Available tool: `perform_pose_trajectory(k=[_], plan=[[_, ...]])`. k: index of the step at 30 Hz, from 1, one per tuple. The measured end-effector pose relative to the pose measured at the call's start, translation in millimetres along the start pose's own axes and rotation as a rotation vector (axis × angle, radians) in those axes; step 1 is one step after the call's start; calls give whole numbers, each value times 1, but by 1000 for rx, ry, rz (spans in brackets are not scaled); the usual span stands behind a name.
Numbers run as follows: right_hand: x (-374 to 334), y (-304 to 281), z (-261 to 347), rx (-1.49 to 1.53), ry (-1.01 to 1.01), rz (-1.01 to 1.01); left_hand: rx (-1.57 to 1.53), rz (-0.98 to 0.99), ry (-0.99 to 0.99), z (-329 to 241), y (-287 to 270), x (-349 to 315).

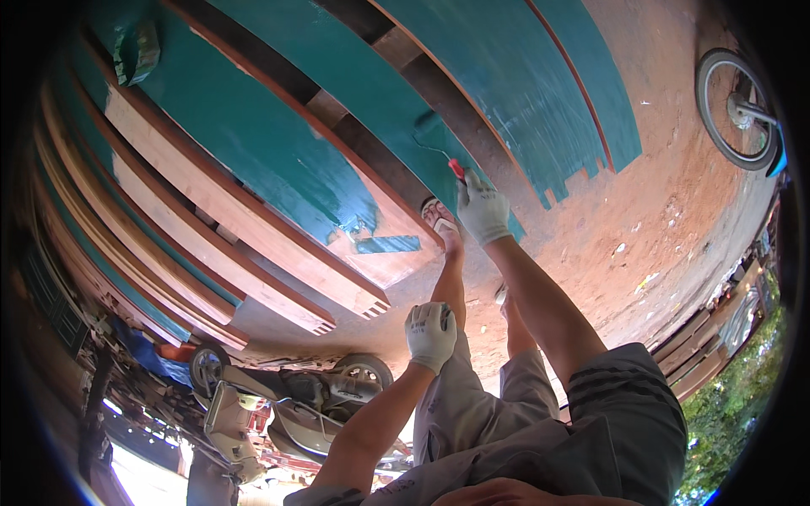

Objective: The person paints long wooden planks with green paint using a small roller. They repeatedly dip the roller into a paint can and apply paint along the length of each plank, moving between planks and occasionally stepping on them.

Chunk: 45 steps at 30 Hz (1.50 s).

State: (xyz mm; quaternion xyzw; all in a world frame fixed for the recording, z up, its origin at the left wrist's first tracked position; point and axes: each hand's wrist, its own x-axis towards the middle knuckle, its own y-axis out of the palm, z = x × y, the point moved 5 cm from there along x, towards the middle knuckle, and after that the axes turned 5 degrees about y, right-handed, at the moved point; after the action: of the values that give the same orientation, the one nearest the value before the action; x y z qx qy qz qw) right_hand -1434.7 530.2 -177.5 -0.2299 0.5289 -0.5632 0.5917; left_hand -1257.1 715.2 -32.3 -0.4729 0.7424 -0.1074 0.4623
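Observation:
My right hand (483, 209), in a white glove, grips the red handle of a paint roller (456, 168). Its thin wire frame reaches to a dark teal roller head (428, 121), which rests on a long teal-painted board (354, 76). By my knee, my left hand (431, 336), also gloved in white, is curled closed. A small dark green patch shows at its fingers; I cannot tell if it is a held thing or paint. To the left lies a wide board (278, 160), teal for most of its length, with bare pinkish wood at its near end.
Several more boards (506, 76) lie side by side, some teal, some bare wood (245, 228). A paint-smeared container (137, 52) stands at the far left. My sandalled foot (440, 216) is between boards. A motorbike (295, 396) stands near left, a wheel (737, 110) far right.

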Motion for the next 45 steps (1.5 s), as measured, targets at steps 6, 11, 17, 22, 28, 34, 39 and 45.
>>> perform_pose_trajectory(k=[6, 11, 17, 22, 28, 34, 39, 45], plan=[[42, -13, 38, 94, -1, -75, 46, 39, 33, 1, 4, -2], [31, 3, 18, 63, 106, -45, 74, 65, 63, -1, 5, -2], [-159, -5, -118, -5, 308, 278, 117, 87, 106, -2, 16, -11], [-203, -17, -145, 27, 266, 219, 143, 128, 124, -1, 31, -26], [-62, -5, -70, 111, 69, -118, 211, 116, 164, -5, 39, -36], [-116, -1, -119, 204, 66, -102, 247, 120, 137, -5, 57, -58], [-214, -4, -187, 143, 308, 229, 269, 148, 120, -4, 70, -70], [-160, 2, -163, 181, 172, 34, 339, 129, 150, -1, 80, -81]])
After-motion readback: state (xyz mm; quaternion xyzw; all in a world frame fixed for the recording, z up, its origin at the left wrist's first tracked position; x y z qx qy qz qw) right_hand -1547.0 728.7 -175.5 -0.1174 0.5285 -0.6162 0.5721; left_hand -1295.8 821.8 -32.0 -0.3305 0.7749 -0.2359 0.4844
